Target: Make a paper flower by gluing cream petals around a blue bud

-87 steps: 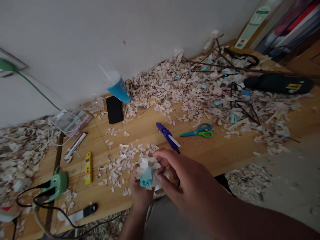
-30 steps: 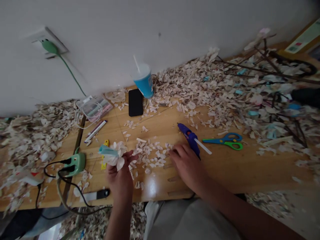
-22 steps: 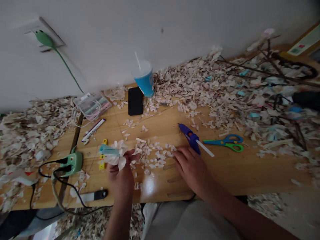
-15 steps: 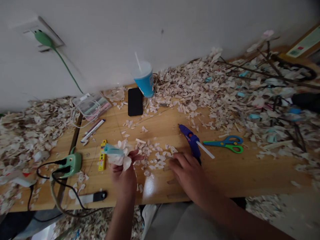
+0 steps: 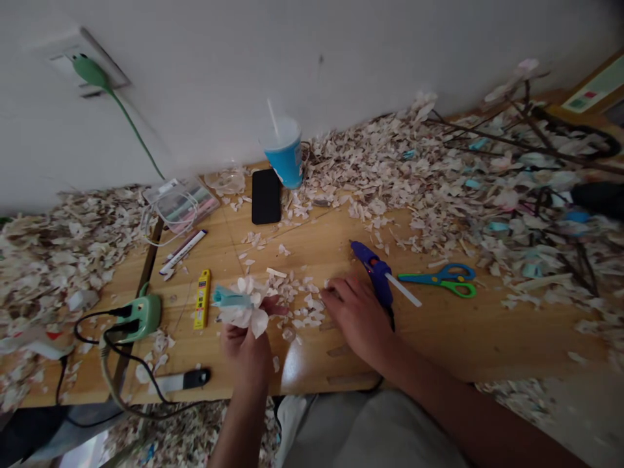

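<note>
My left hand [image 5: 248, 348] is closed around the base of a handmade flower [image 5: 244, 305] with pale, papery petals and a light-blue strip on its left side. The fingers are partly hidden behind the flower. My right hand [image 5: 358, 318] lies low on the table at the right edge of a scatter of loose pale petals [image 5: 307, 302]. Its fingers are bent and drawn together, with a tiny pale bit at the tips that I cannot make out. Just beyond its knuckles lies a purple hot glue gun [image 5: 374, 270] with a white glue stick in its back.
Blue-green scissors [image 5: 441, 278] lie right of the glue gun. A yellow box [image 5: 201, 299], a pen [image 5: 184, 252], a black phone [image 5: 266, 197] and a blue cup [image 5: 285, 162] with a straw stand about. Petal heaps [image 5: 380, 162] line the wall; a green power strip [image 5: 143, 317] trails cables.
My right hand has moved slightly left and away from me over the petals, its fingertips covering where a petal lay. The left hand has shifted a little right with the flower.
</note>
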A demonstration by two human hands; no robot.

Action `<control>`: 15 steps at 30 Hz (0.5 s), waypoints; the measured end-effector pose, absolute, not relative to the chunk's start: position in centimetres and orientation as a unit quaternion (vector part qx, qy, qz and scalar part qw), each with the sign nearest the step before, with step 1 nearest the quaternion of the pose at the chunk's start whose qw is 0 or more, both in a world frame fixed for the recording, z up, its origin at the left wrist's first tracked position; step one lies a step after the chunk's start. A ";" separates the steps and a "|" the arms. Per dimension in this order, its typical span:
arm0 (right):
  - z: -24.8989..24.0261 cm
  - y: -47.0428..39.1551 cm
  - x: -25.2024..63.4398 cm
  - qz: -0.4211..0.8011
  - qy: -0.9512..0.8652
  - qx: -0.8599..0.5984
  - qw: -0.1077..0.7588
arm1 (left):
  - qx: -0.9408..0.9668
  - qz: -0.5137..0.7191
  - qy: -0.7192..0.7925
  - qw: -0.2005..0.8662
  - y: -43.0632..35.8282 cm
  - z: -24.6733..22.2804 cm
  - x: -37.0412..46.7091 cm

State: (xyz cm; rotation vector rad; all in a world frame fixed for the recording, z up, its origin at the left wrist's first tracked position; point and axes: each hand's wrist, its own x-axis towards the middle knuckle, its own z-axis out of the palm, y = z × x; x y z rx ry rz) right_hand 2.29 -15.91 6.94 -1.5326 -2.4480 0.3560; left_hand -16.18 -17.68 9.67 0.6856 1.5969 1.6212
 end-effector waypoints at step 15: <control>6.6 -16.0 2.5 0.162 -0.815 -0.530 0.170 | 0.274 0.591 0.599 0.466 -18.6 8.7 -14.6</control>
